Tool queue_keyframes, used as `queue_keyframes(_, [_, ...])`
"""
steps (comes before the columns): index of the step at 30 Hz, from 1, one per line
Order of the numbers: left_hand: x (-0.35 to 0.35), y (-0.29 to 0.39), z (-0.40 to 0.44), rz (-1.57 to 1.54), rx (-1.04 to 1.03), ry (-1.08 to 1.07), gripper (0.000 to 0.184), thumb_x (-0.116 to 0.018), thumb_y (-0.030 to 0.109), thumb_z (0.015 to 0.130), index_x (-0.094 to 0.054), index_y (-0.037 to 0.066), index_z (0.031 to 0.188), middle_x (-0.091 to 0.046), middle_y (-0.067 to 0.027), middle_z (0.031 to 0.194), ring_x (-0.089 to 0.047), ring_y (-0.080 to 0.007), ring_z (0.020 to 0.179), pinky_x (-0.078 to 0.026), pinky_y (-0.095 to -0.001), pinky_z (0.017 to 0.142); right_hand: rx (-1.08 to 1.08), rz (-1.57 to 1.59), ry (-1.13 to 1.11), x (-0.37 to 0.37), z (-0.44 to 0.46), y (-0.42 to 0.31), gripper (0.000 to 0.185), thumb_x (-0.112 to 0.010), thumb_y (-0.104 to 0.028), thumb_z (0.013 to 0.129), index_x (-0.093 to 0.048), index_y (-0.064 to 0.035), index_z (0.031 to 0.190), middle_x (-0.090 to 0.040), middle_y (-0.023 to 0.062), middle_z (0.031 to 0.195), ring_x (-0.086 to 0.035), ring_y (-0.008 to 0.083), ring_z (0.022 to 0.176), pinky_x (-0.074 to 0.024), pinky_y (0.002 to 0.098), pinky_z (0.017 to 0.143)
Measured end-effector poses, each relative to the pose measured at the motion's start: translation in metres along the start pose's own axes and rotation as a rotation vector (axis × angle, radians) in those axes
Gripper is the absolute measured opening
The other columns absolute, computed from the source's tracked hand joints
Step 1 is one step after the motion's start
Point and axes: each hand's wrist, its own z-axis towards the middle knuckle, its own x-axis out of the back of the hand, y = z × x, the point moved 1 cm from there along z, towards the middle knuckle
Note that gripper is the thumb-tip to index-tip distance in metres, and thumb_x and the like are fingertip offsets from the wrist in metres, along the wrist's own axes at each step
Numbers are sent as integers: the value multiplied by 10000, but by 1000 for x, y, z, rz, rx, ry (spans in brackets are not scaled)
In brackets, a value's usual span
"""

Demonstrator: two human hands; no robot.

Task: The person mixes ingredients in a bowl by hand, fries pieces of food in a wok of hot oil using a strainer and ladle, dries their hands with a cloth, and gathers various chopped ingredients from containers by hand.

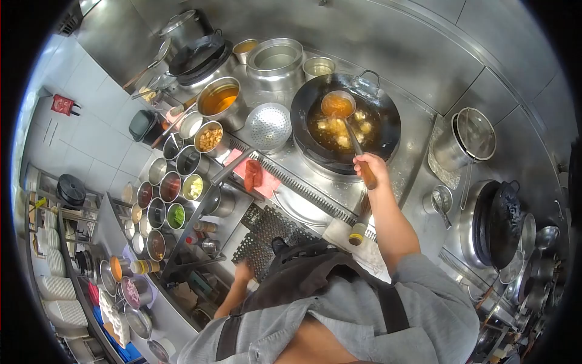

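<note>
My right hand (371, 167) is wrapped round the wooden handle of a ladle (353, 136). The ladle's bowl holds orange-brown liquid and sits over a black wok (387, 118). In the wok, pale yellowish pieces of food (344, 141) lie in bubbling oil. My left hand (244, 271) hangs low by my body, above a black perforated floor mat (273, 227). It is small and smeared, so its fingers do not show clearly.
Left of the wok are a perforated strainer (268, 125), a pot of orange liquid (219, 102) and a wide metal pot (274, 62). Several ingredient containers (171, 186) stand further left. A second wok (505, 224) is at the right. A red cloth (253, 175) lies on the counter edge.
</note>
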Motion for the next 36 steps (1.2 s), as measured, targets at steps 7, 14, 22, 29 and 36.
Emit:
queue_keyframes(7, [-80, -54, -81, -40, 73, -515, 296, -518, 268, 787, -633, 72, 976, -626, -166, 904, -607, -310, 783, -488, -402, 675, -11, 182, 39, -8, -33, -29, 96, -594, -45, 709, -560, 23, 766, -583, 121, 701, -537, 169, 511, -429, 254, 426])
queue_keyframes(14, [-56, -28, 58, -475, 70, -263, 201, -530, 216, 790, -666, 90, 867, -638, -108, 790, -613, -248, 636, -497, -375, 555, 125, 163, 133, 33, -78, -89, 121, -591, -63, 724, -560, 17, 809, -586, 104, 729, -530, 148, 542, -416, 238, 454])
queue_keyframes(22, [61, 81, 111, -623, 236, -248, 125, -541, 134, 728, -659, 93, 730, -604, -80, 630, -585, -174, 522, -471, -298, 447, 398, 81, 411, 100, -125, -168, 93, -604, -98, 723, -575, -20, 764, -612, 82, 713, -542, 142, 540, -427, 253, 462])
queue_keyframes(29, [-53, 3, 104, -25, -33, -642, 257, -512, 270, 769, -658, 60, 795, -646, -152, 758, -636, -271, 670, -505, -407, 594, 376, -282, 597, 194, -126, -209, 90, -582, -96, 710, -566, -8, 717, -578, 79, 632, -529, 159, 463, -427, 262, 420])
queue_keyframes(36, [-61, -8, 67, 11, -476, -93, 317, -516, 317, 778, -647, 68, 923, -657, -138, 867, -638, -321, 763, -498, -453, 673, 439, -250, 753, 225, -134, -221, 87, -586, -107, 695, -578, -22, 681, -564, 70, 576, -509, 159, 421, -405, 268, 385])
